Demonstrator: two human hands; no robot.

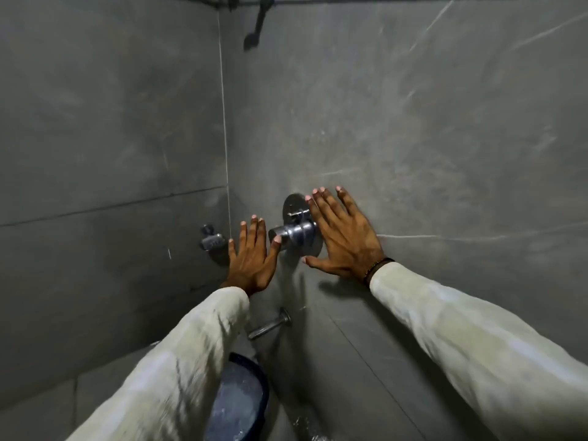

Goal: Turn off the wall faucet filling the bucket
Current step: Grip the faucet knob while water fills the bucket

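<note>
A chrome faucet control point(296, 233) with a round wall plate and a protruding handle sits on the grey tiled wall. My left hand point(251, 257) is just left of it, fingers spread, thumb tip touching the handle's end. My right hand point(342, 235) lies flat and spread against the wall on the control's right side, covering the plate's edge. Below, a chrome spout point(269, 324) sticks out of the wall. A dark blue bucket point(237, 402) stands under it, partly hidden by my left sleeve. I see no stream of water at the spout.
A second small chrome valve point(210, 238) is on the left wall near the corner. A dark shower head point(254, 36) hangs high up. Wet splashes point(310, 429) lie on the floor right of the bucket.
</note>
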